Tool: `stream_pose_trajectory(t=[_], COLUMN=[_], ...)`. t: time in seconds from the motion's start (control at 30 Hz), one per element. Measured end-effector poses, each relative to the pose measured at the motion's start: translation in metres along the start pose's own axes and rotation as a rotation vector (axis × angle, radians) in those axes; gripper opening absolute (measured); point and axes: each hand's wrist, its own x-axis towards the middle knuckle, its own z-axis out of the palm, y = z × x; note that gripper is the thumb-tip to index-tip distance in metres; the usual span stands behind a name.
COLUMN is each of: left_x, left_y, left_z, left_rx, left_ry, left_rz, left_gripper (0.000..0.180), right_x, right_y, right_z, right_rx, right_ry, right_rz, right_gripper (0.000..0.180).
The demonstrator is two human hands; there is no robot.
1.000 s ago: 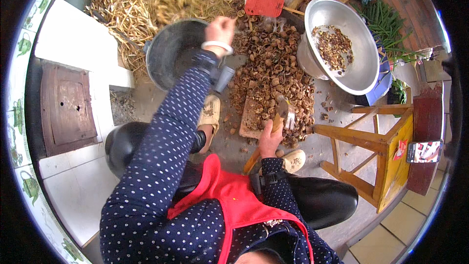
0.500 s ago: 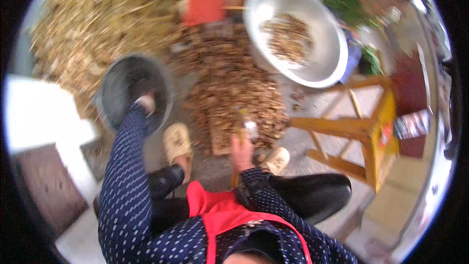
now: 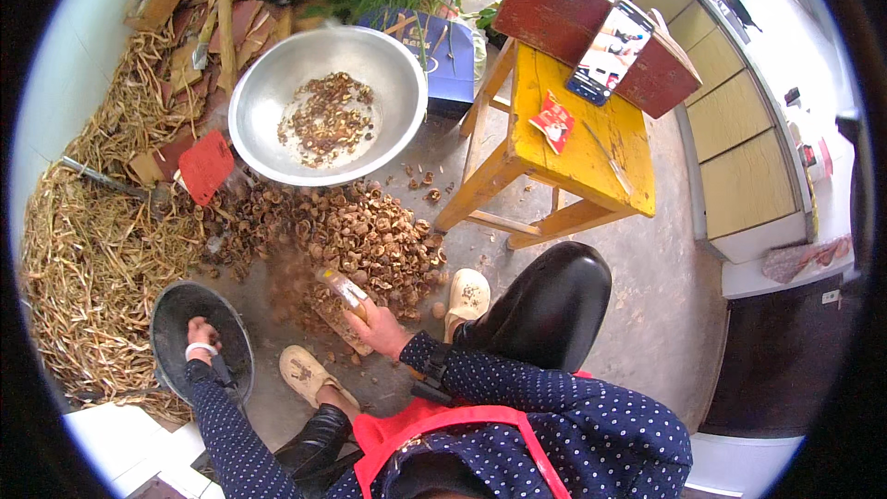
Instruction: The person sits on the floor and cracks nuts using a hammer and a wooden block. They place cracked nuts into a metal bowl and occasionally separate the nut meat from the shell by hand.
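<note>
Slanting lengthwise forward-left, hammer head (image 3: pixel 342 289), right hand (image 3: pixel 380 331) wrapped round its handle, left hand (image 3: pixel 202 336) grip unclear

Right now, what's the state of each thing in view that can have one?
Left hand: inside bucket, grip unclear
Right hand: closed around hammer
Bucket: open-topped
Basin: partly filled with brown pieces
Shells: heaped, many broken open
Stool: upright
Phone: screen lit
Red packet: lying on stool
</note>
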Motion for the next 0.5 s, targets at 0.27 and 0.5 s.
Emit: stream_pose_trajectory(t=[0.27,0.5], left_x=[-0.123,-0.198], left_y=[0.138,0.117], left_z=[0.018,0.168], left_rx=[-0.862,-0.118], left_ry=[-0.583,-0.601], left_rz=[0.352,0.245], left_gripper=[0.022,0.034], right_x=[-0.007,-0.008], right_y=[0.0,0.027], right_z=[-0.006,-0.003], right_rx=[-0.01,-0.137], right_ry=[0.028,0.088], right_rz=[-0.016,-0.05], right_gripper=[0.036,0.036])
